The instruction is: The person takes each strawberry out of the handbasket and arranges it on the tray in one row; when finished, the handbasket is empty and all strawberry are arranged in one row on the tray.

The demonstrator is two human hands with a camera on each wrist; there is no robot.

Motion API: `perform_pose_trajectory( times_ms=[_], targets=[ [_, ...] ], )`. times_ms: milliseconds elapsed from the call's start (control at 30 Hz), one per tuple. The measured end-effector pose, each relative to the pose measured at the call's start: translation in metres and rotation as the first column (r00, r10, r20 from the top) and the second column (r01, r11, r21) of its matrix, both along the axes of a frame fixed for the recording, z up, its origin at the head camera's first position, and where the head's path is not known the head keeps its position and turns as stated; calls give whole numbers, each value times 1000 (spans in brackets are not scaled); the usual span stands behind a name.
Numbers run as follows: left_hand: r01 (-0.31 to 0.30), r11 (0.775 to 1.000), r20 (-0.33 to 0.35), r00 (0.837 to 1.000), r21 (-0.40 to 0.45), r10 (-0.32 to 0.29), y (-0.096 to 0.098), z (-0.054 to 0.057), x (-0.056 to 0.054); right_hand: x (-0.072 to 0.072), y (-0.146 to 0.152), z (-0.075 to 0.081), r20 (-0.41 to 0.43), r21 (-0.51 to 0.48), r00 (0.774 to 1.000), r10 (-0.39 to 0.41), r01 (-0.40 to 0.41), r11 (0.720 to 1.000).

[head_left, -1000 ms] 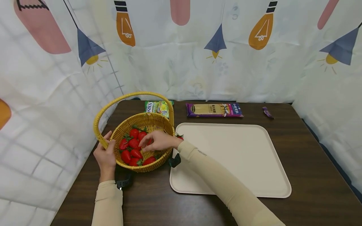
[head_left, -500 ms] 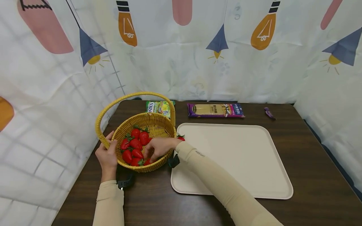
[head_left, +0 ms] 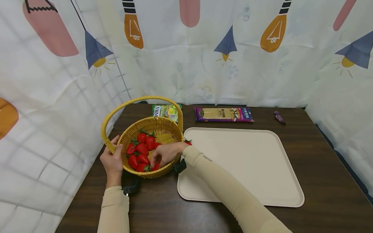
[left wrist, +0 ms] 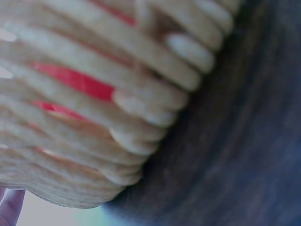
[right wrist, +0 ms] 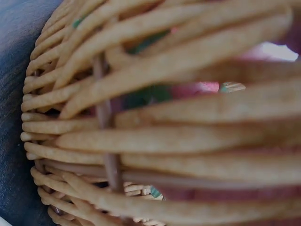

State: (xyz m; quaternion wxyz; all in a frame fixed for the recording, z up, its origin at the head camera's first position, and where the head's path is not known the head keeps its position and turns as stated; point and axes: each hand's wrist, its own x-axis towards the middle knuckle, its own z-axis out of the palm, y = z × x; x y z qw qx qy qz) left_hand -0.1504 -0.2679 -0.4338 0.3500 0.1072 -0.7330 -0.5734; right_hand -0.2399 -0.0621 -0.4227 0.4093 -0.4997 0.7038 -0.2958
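Note:
My left hand (head_left: 112,163) grips the yellow wicker basket (head_left: 166,127) at its left rim, by the foot of the tall handle. Inside, several red strawberries (head_left: 141,149) with green leaves lie towards the left and front. Over the right rim reaches my right hand (head_left: 166,153), its bent fingers pointing down and pinching a strawberry (head_left: 155,167) near the front wall. That berry is partly covered by the fingers. Both wrist views are filled with blurred basket weave (left wrist: 94,94), with red showing through the gaps; the right wrist view shows weave (right wrist: 188,141) too.
Right of the basket lies a beige tray (head_left: 242,165), with another strawberry (head_left: 188,142) at its far left corner. Behind stand a green snack packet (head_left: 167,112), a purple noodle packet (head_left: 224,114) and a small purple wrapper (head_left: 279,117). Printed curtains (head_left: 186,64) border the dark table.
My right hand has moved from the middle of the basket down to the strawberry by the front wall. My left hand keeps its grip. The whole view has shifted slightly.

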Motion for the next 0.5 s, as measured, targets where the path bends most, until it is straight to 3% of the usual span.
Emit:
perform_pose_trajectory(
  times_ms=[367, 500],
  targets=[
    [-39, 998, -8, 999, -38, 39, 2, -1, 1, -2, 0, 0, 47, -1, 998, 43, -43, 999],
    [-39, 998, -12, 999, -46, 39, 0, -1, 0, -1, 1, 0, 73, -63, 997, 4, 1, 998]
  ],
)
